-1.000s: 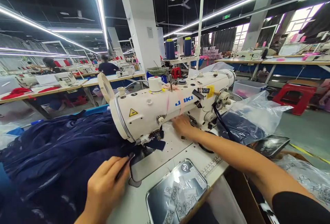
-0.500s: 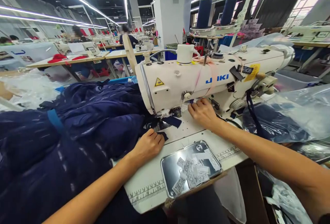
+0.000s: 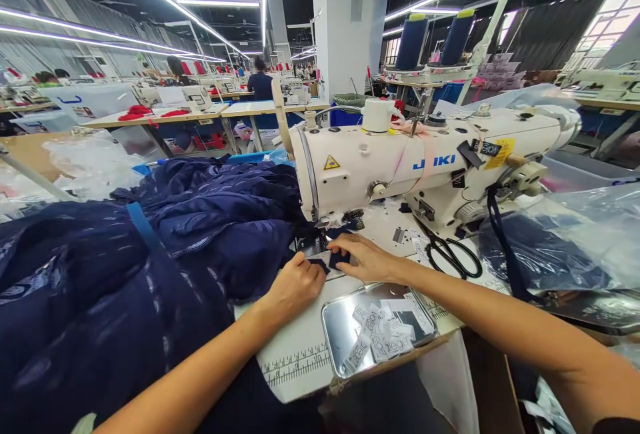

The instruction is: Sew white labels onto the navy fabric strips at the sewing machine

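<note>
My left hand is closed at the front of the sewing machine bed, with a navy fabric strip showing at its fingertips. Just to its right, my right hand pinches a small navy fabric piece between thumb and fingers. Both hands are close to the presser foot area of the white sewing machine. A large heap of navy fabric lies left of the needle. In front of my right forearm sits a metal tray with several printed labels.
Black-handled scissors lie on the machine bed, right of my right hand. Clear plastic bags with dark contents sit at the right. Two navy thread cones stand behind the machine. Other people are at worktables in the background.
My right hand has come left from beneath the machine arm to beside my left hand and now pinches a navy piece. The scissors, formerly mostly behind my forearm, show. The view has shifted slightly.
</note>
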Demonstrator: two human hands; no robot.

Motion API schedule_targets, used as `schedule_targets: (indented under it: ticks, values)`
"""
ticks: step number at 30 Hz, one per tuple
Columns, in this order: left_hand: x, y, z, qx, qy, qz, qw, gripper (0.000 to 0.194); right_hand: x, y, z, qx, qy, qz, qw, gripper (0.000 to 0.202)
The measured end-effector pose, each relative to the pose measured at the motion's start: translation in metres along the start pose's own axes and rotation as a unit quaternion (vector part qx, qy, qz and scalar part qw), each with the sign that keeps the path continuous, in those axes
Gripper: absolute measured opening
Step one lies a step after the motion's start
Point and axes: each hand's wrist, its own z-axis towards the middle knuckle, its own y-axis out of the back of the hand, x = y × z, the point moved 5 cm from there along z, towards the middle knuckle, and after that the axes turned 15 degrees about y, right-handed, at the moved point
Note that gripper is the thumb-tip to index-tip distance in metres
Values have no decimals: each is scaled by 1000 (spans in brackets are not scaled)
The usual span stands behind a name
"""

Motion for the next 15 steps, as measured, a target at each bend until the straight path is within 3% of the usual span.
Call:
schedule_targets:
  ticks: [2,6,10,15]
  values:
    - [0,-1,0,-3,3,-2,1000,28,-1,-2,0,-1,-10,-27,1000,19]
    - [1,-2,1,-15,12,-12,1000,31,1,-7,1,20,46,-103,993,10]
    - [2,-4,2,-2,17,-17,1000,32,0,-9,1,33,96,-135,986,15]
    - [4,-6,2,4,30,-28,999,33,6,-14,5,59,98,-211,971,24]
